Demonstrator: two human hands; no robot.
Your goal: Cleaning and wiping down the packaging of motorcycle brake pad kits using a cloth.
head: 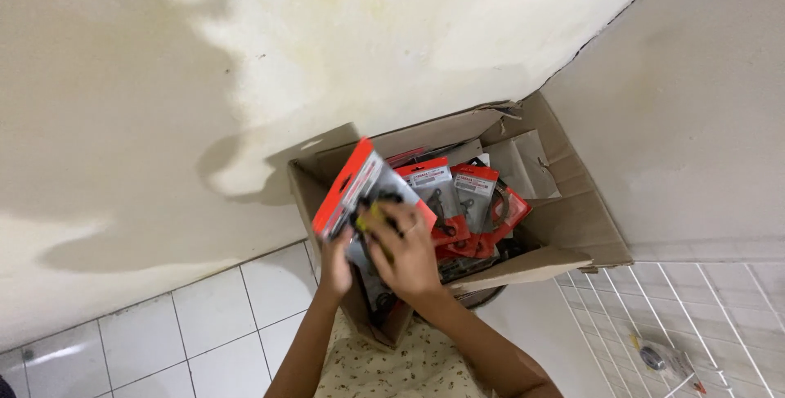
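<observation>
Hands are working over one open cardboard box (572,218) standing against the wall. Left hand (336,263) is gripping the lower edge of a red-and-grey flat packet (353,185), tilted above the box's left side; right hand (409,255) is closing its grip on that packet's front. Three similar red-topped packets (454,189) are standing upright inside, rightward.

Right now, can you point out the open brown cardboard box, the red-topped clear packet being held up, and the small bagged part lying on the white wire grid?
open brown cardboard box (572,202), head view, right inner wall.
red-topped clear packet (347,181), head view, red header.
small bagged part (654,357), head view, dark ring inside.
</observation>
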